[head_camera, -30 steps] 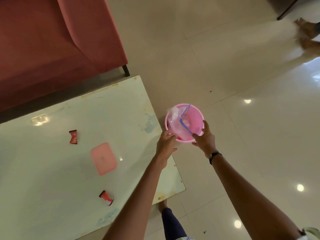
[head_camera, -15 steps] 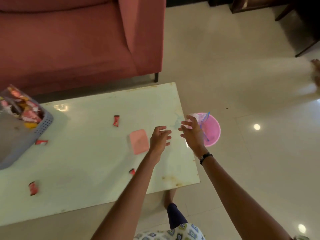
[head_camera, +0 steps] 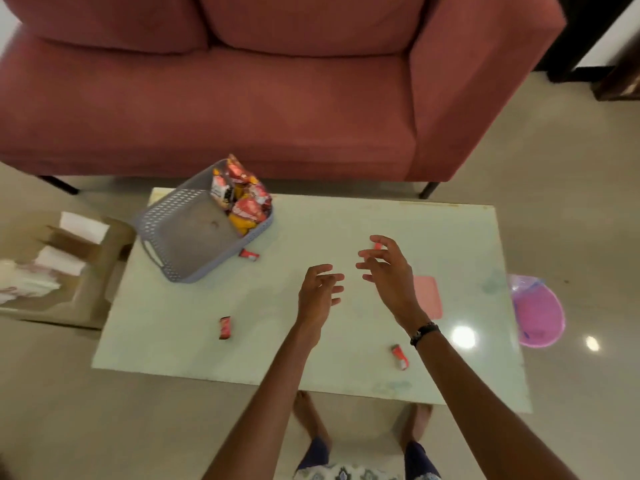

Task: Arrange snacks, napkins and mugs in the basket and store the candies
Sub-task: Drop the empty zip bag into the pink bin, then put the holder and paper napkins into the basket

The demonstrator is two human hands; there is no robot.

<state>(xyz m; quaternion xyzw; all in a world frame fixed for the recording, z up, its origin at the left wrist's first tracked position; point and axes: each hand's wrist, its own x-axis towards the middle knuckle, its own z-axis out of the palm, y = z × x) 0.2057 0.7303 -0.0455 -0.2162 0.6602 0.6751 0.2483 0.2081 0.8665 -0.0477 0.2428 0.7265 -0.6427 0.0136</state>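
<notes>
Both hands hover over the pale glossy coffee table point(head_camera: 311, 230), nothing held. Left hand point(head_camera: 317, 294) fingers loosely spread; right hand point(head_camera: 388, 268) likewise, w/ a small red wrapped candy point(head_camera: 378, 244) at its fingertips, contact unclear. Grey perforated plastic basket point(head_camera: 187, 237) at 10 o'clock, red-orange snack packets point(head_camera: 242, 199) stacked in its far corner. More candies loose: beside basket point(head_camera: 249, 254), at 8 point(head_camera: 224, 328), at 5 point(head_camera: 400, 356). Pink flat lid point(head_camera: 427, 296) at 3. Step, prob.: gathering candies. Next: pinch the nearest one.
</notes>
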